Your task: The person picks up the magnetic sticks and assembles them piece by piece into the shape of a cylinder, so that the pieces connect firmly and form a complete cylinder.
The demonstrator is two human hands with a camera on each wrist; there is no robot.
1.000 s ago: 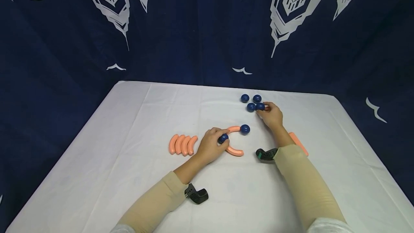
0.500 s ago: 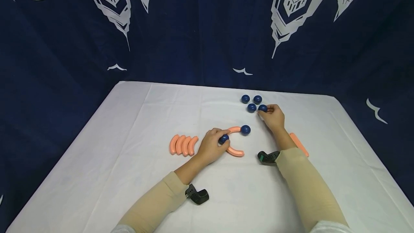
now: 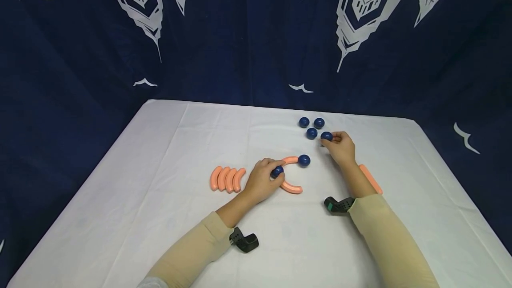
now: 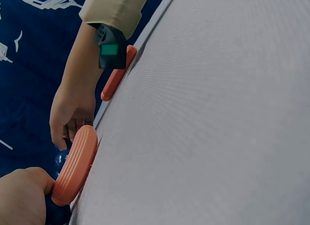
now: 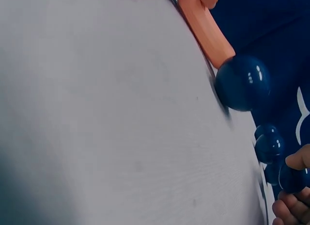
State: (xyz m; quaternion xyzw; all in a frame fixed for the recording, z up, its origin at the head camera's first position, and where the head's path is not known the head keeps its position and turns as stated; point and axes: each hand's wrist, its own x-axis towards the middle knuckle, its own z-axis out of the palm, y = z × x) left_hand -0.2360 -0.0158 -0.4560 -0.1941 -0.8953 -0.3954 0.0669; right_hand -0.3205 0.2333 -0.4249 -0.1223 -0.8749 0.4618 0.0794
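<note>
A dark blue curtain (image 3: 248,34) printed with white shapes hangs behind a table (image 3: 100,234) draped in white cloth. A person's right arm, in a tan sleeve (image 3: 390,239), stretches forward and slants inward across the table; the left arm, in a matching left sleeve (image 3: 190,248), angles in from the near edge and reaches less far. The right hand (image 3: 340,148) extends toward the far side, thumb opposite the fingers, while the left hand (image 3: 262,181) bends over mid-table, fingers on the far side and thumb on the near. A straight orange bar (image 3: 370,179) lies partly behind the right forearm. Four curved orange pieces (image 3: 229,179) line up side by side left of the left hand, and an upper curved piece (image 3: 290,160) and a lower curved piece (image 3: 291,188) extend rightward from it. The left fingers grasp a blue ball (image 3: 277,172) between those pieces; the right fingers pinch a second blue ball (image 3: 326,136) beside three loose balls (image 3: 311,134). Another ball (image 3: 304,161) touches the upper piece's right end.
</note>
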